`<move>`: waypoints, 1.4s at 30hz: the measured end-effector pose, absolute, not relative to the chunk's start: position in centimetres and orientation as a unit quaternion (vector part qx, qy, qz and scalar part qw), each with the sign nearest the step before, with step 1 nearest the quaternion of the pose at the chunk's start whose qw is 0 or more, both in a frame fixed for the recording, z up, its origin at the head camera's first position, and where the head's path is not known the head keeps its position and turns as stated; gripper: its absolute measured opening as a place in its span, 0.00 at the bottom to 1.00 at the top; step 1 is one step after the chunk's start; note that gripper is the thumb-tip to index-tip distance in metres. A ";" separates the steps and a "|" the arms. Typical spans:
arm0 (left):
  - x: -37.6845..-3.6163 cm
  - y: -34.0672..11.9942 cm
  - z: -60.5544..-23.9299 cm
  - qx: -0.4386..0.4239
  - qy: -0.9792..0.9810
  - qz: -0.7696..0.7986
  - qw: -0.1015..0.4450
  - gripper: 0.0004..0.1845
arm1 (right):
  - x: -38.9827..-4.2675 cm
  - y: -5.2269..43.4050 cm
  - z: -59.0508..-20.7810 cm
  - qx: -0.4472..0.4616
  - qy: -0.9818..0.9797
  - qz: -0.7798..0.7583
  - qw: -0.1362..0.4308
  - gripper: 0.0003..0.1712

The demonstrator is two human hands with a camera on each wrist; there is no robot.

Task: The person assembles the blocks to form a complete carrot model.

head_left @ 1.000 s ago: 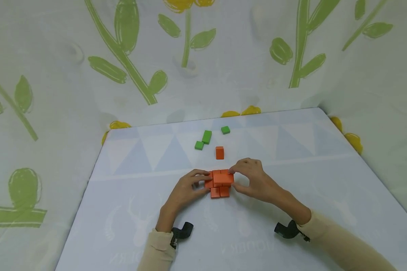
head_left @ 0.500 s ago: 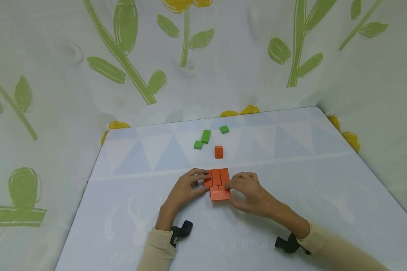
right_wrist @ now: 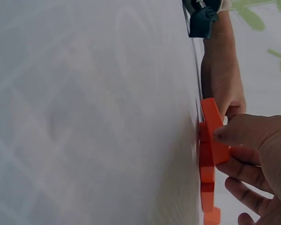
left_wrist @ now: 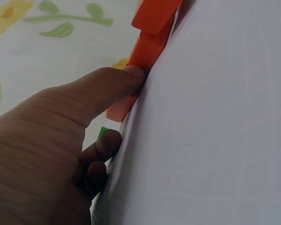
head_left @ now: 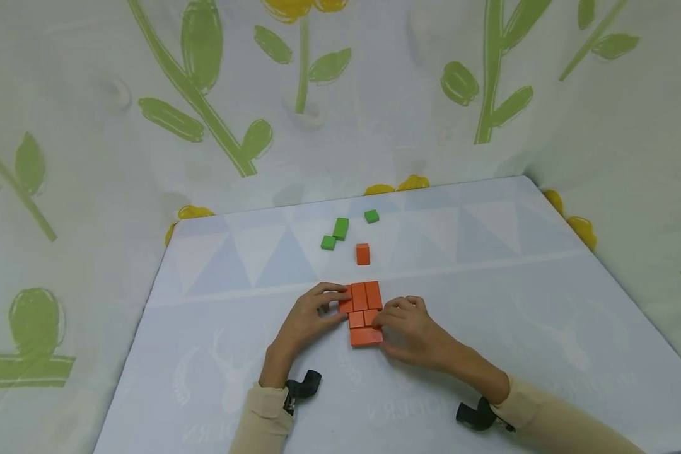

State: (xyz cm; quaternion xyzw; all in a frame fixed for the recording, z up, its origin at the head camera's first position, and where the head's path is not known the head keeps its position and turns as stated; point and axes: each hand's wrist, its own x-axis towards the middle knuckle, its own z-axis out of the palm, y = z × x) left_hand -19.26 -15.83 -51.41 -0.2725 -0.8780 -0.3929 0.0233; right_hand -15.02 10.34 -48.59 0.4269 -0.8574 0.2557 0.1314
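The right hand (head_left: 414, 331) pinches a flat orange block (head_left: 366, 336) at the near end of the orange block cluster (head_left: 361, 302) on the desk (head_left: 488, 302). It is best to slide it flush, slowly. The left hand (head_left: 309, 318) presses its thumb on the cluster's left side, holding nothing.

The orange blocks (head_left: 361, 309) under my fingers look like painted wood, smooth with a soft, matt sheen and crisp edges. The green blocks (head_left: 340, 228) farther back have the same flat painted finish. My bench (head_left: 488, 302) is covered with a pale, smooth sheet, faintly printed and slightly glossy. The backdrop (head_left: 147, 126) behind is thin matt cloth with printed flowers. My sleeves (head_left: 263, 416) are soft beige knit.
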 end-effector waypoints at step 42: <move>-19.5 -15.4 -51.7 -0.268 -0.882 -0.387 0.020 0.20 | -24.7 10.8 -45.2 0.319 -0.925 0.201 0.042 0.24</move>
